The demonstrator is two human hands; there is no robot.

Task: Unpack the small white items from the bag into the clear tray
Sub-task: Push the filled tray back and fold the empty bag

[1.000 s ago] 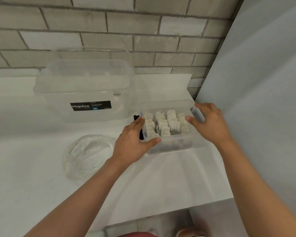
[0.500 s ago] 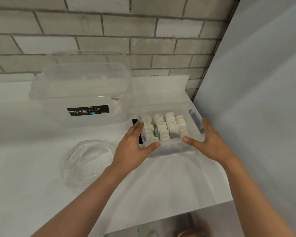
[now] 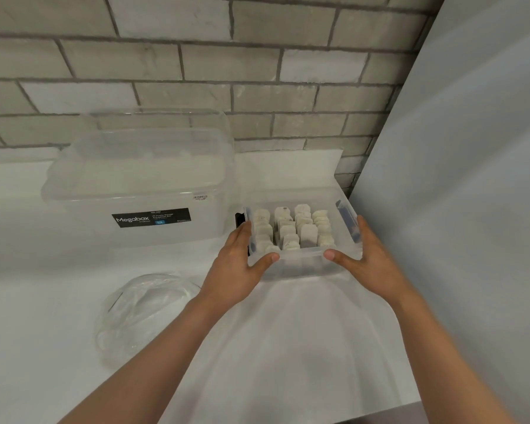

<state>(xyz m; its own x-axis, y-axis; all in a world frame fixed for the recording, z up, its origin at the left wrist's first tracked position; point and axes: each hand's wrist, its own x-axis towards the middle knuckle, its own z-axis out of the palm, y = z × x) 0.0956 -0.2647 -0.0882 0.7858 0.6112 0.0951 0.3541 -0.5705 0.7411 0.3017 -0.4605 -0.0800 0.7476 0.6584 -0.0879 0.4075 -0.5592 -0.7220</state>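
Observation:
The clear tray (image 3: 302,264) stands on the white counter near the right wall, with blue clips on its two short sides. Several small white items (image 3: 291,228) stand packed in rows inside it. My left hand (image 3: 239,264) grips the tray's left side, thumb on the front rim. My right hand (image 3: 371,258) grips the right side, thumb on the front rim too. The clear plastic bag (image 3: 144,310) lies crumpled on the counter to the left of my left forearm; it looks flat, and I cannot tell whether anything is inside.
A large clear lidded storage box (image 3: 141,185) with a black Megabox label stands behind the bag, close to the tray's left side. A grey wall panel (image 3: 459,209) rises right beside the tray. Brick wall behind. The counter's front edge (image 3: 410,405) runs at lower right.
My right hand slid from the tray's right clip down to its front right corner. The left hand kept its hold. The view shifted slightly.

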